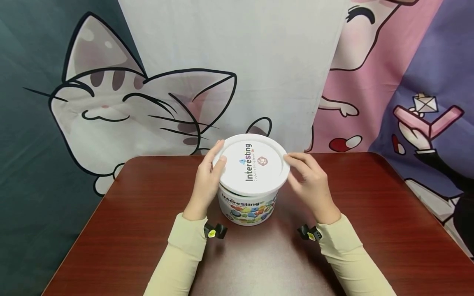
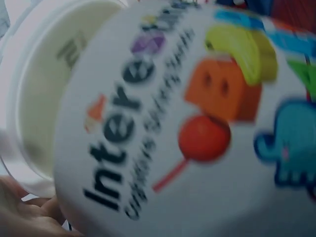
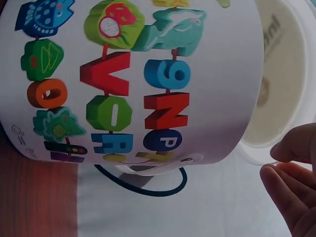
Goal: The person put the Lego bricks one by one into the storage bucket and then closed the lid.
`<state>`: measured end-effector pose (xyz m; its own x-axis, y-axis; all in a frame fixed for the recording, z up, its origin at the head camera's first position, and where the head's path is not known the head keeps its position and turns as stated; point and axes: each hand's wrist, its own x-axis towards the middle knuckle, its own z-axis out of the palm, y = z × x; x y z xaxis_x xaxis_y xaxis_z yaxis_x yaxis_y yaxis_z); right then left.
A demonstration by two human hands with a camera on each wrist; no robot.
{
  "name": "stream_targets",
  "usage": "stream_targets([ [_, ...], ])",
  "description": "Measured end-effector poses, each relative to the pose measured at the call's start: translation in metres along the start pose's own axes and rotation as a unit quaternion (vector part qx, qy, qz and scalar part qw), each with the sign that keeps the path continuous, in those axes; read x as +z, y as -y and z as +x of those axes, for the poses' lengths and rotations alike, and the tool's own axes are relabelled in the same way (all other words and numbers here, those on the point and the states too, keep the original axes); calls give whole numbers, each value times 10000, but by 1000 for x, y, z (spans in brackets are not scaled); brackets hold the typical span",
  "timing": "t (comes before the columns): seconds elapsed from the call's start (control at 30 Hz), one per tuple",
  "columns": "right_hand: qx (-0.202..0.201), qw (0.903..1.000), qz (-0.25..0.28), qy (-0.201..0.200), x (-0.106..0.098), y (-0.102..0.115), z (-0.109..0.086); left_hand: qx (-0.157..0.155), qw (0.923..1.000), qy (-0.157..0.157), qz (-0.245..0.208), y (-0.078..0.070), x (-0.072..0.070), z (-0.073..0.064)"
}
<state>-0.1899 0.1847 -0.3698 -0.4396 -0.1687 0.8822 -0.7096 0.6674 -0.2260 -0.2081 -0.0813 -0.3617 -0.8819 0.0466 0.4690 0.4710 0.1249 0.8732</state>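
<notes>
A white round tub point(image 1: 247, 211) printed with colourful string beads and the word "Interesting" stands upright on the table. Its white lid point(image 1: 237, 164) sits tilted over the mouth, apart from the rim at the near side. My left hand point(image 1: 207, 179) holds the lid's left edge, thumb toward the top. On the opposite edge, my right hand point(image 1: 312, 185) pinches the lid between thumb and fingers. Both wrist views show the pale underside of the lid point(image 3: 276, 89) through the gap. The tub's contents are hidden.
The reddish-brown table point(image 1: 148, 230) has rounded far corners. Right behind its far edge hangs a cloth backdrop point(image 1: 277, 61) with cartoon animals. A small dark wrist camera point(image 1: 214, 231) sits by the left cuff, another camera point(image 1: 309, 233) by the right cuff.
</notes>
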Motion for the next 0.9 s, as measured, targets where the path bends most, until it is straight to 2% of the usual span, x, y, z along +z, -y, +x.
stream_targets([
  [0.13,-349,9978,-360,443,1,-2,-2,106,9993,62,352,10,-2,3],
  [0.33,-538,9927,-578,912,0,-3,-6,-5,9990,267,350,26,-4,5],
  [0.67,-587,9901,-617,1113,3,-4,-6,-379,9983,445,30,47,-4,10],
  [0.77,-456,9916,-556,1077,3,-4,-7,-469,9975,520,-35,52,-4,10],
  [0.9,174,9956,-307,863,6,-4,-9,-538,9965,632,-36,55,-6,11],
])
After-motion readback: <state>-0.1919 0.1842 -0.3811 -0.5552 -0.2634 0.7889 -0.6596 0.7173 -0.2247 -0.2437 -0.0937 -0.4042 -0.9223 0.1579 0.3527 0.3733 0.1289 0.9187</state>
